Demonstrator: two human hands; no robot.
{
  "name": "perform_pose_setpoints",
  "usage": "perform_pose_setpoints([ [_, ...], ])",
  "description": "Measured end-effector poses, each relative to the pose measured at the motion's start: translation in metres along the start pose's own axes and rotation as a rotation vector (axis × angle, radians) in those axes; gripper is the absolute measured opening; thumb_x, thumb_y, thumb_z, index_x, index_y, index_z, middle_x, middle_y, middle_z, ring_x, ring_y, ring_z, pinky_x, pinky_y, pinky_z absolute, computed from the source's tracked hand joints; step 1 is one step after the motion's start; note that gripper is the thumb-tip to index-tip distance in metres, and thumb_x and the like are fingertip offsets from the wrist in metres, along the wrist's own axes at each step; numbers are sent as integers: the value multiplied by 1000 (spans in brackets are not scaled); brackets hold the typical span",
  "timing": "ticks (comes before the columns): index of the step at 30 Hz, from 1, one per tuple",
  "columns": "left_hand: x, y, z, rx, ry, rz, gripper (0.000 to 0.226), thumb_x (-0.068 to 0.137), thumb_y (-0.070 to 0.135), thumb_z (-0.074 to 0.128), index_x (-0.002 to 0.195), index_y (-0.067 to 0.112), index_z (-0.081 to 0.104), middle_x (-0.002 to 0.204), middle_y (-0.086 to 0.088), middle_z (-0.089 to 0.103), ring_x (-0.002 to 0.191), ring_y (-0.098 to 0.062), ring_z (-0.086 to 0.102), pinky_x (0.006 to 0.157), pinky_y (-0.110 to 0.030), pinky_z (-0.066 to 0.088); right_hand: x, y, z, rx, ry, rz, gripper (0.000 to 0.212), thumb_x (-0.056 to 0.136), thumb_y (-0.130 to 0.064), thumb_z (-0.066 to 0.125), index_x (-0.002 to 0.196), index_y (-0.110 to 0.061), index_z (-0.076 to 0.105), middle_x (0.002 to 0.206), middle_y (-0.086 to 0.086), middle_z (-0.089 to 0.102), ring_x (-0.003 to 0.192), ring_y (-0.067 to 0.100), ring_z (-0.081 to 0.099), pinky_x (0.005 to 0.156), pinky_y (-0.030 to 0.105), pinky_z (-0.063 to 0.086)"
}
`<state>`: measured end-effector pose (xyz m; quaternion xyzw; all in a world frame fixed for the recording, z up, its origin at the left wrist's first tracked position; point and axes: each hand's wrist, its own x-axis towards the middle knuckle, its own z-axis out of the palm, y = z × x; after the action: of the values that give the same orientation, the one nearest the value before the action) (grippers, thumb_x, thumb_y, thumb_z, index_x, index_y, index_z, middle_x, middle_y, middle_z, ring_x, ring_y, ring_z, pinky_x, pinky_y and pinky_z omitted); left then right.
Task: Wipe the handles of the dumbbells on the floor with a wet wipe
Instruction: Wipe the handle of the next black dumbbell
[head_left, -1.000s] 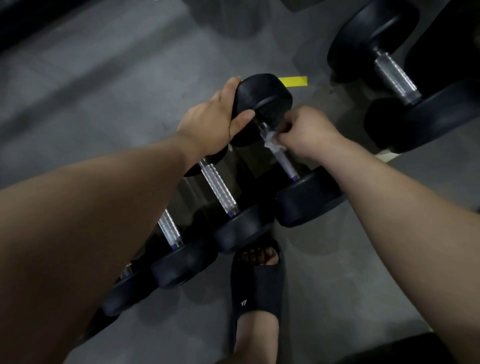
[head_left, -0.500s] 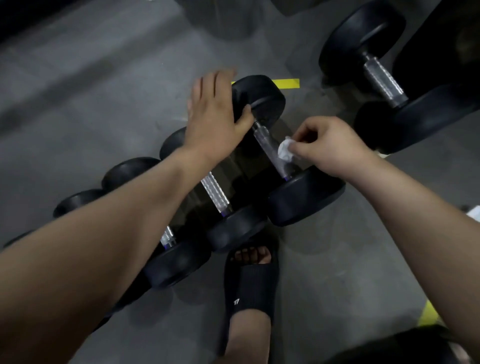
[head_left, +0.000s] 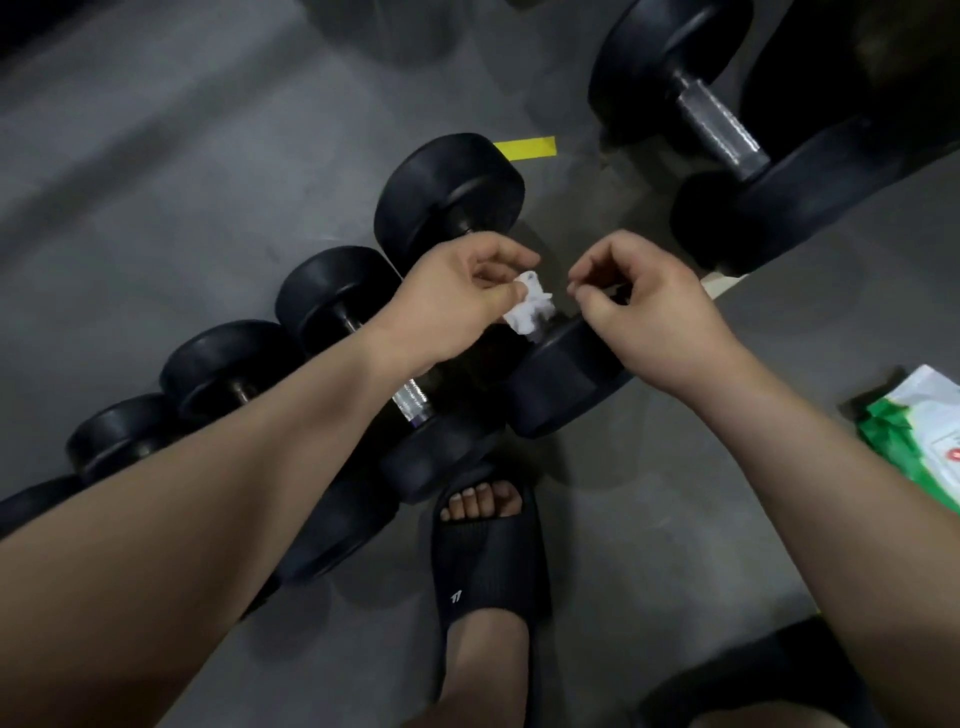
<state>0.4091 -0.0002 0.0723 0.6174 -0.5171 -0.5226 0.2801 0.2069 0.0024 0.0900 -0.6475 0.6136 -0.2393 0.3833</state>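
The wipe (head_left: 530, 306) is a small, crumpled white wad that we pinch in our left hand (head_left: 457, 304), thumb against curled fingers. Most of the wad sticks out to the right of that hand. Our right hand (head_left: 644, 306) hangs just beside it with a narrow gap between them. Its fingers are curled in and the thumb tip is close to the forefinger, and we see nothing held there.

Both hands are raised over the last dumbbell (head_left: 452, 192) of a row on the grey floor (head_left: 156, 182). The wipe lies between its two black heads as we look down, and its lower edge overlaps the near head. We cannot tell whether they touch. This dumbbell's grip is hidden under our hands.

The next dumbbell (head_left: 332, 296) lies just to the left, and a short stretch of its metal handle (head_left: 413, 402) shows below our left wrist. Smaller dumbbells continue the row to the lower left under our forearm.

Our foot in a black sandal (head_left: 488, 566) stands near the closest heads. A big dumbbell (head_left: 719, 130) lies well apart at the upper right. A strip of yellow tape (head_left: 527, 147) is stuck to the floor beyond the row. A green and white pack (head_left: 919, 441) lies at the right edge.
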Motion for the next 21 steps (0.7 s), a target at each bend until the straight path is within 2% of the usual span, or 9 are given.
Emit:
perform_pose_setpoints([
  [2, -3, -8, -2, -4, 37, -6, 22, 91, 11, 69, 101, 30, 74, 101, 2, 72, 92, -10, 70, 92, -38, 59, -1, 5, 6, -80, 84, 79, 4, 92, -24, 61, 89, -25, 62, 93, -9, 65, 87, 8, 59, 72, 9, 40],
  [4, -4, -15, -2, -19, 89, 9, 20, 91, 12, 67, 100, 29, 74, 102, 4, 74, 99, -14, 70, 95, -41, 57, -2, 9, 17, -141, 83, 164, 15, 98, -31, 53, 94, -22, 64, 103, -1, 60, 102, 18, 55, 85, 20, 41],
  [6, -4, -21, 3, 18, 164, 39, 19, 92, 9, 66, 100, 25, 72, 102, 4, 73, 97, -10, 69, 93, -33, 57, -3, 11, 25, -161, 66, 216, 26, 102, -35, 45, 100, -19, 66, 112, 0, 55, 117, 25, 48, 98, 33, 38],
  [8, -3, -24, 11, 71, 218, 86, 19, 92, 7, 65, 99, 23, 71, 104, 3, 71, 92, -5, 66, 86, -22, 54, -4, 11, 31, -158, 121, 222, 30, 101, -33, 43, 98, -19, 69, 112, -3, 54, 118, 24, 46, 96, 32, 36],
  [10, -2, -27, 18, 184, 208, 164, 17, 91, 5, 66, 95, 21, 71, 101, 3, 68, 88, -5, 61, 81, -18, 49, -5, 12, 33, -156, 190, 215, 31, 99, -30, 43, 94, -18, 70, 109, -3, 56, 113, 23, 48, 91, 30, 37],
  [12, -1, -30, 22, 356, 183, 274, 15, 89, 5, 66, 94, 18, 71, 98, 5, 65, 91, -8, 58, 82, -18, 46, -6, 12, 35, -136, 228, 213, 30, 97, -29, 44, 89, -17, 70, 103, -5, 56, 109, 21, 49, 86, 27, 35],
  [15, 1, -30, 21, 439, 196, 401, 16, 89, -2, 65, 97, 9, 74, 99, -1, 61, 89, -4, 56, 82, -10, 43, -7, 13, 35, -112, 243, 204, 28, 96, -29, 45, 86, -17, 68, 99, -7, 55, 106, 19, 50, 82, 26, 33],
  [21, -7, -37, 16, 507, 33, 530, 26, 92, 10, 70, 118, 6, 73, 107, -5, 57, 92, -12, 59, 87, -19, 50, -11, 12, 37, -57, 293, 187, 25, 96, -25, 47, 85, -17, 66, 94, -10, 56, 103, 16, 50, 79, 24, 32],
])
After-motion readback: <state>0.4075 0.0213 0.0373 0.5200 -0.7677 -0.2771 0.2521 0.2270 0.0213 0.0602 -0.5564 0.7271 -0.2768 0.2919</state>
